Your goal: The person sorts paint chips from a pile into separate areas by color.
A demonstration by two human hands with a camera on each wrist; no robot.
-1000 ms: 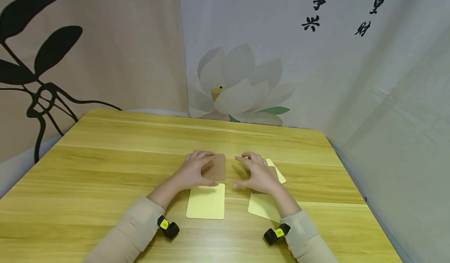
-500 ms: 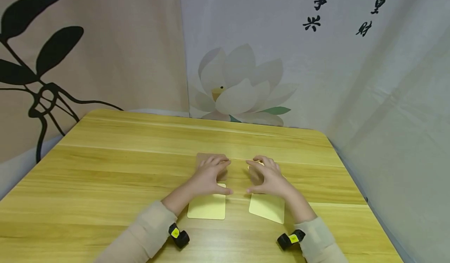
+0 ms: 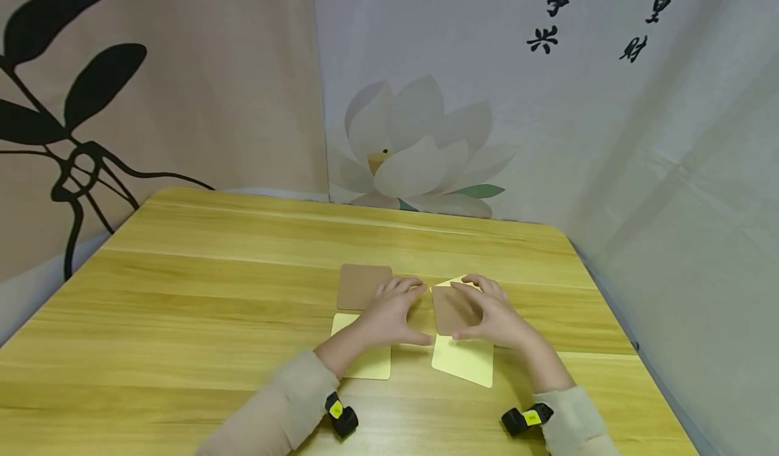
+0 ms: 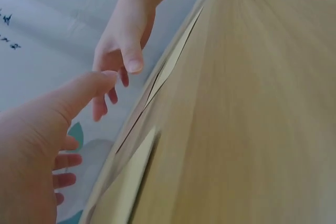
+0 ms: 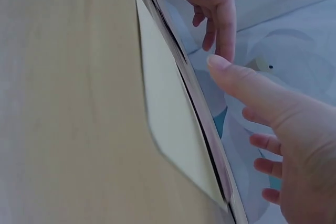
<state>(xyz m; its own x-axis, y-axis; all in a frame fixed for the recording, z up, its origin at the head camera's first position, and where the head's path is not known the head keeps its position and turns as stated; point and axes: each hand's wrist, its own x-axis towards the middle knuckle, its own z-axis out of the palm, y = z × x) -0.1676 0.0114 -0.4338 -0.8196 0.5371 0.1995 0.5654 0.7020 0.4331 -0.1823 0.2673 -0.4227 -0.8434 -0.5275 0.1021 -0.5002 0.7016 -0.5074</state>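
Note:
On the left of the head view lie a brown square card (image 3: 358,284) with rounded corners and, nearer me, a pale yellow card (image 3: 377,367). My left hand (image 3: 388,315) is spread above the gap right of them, and its forearm covers part of the yellow one. To the right, another brown card (image 3: 447,307) overlaps two yellow cards, a near one (image 3: 465,365) and a far one (image 3: 449,282) mostly hidden. Over that brown card hovers my right hand (image 3: 496,317), thumb and fingers apart. Both wrist views show the hands raised off the table, palms facing, holding nothing.
The wooden table (image 3: 182,321) is backed by a fabric backdrop (image 3: 255,90) printed with leaves, a lotus and characters. A black wrist camera (image 3: 342,417) sits on the left sleeve, another camera (image 3: 525,418) on the right.
Both hands have drifted to the right above the table. More of the left brown card and the right cards now shows; the cards themselves stay in place.

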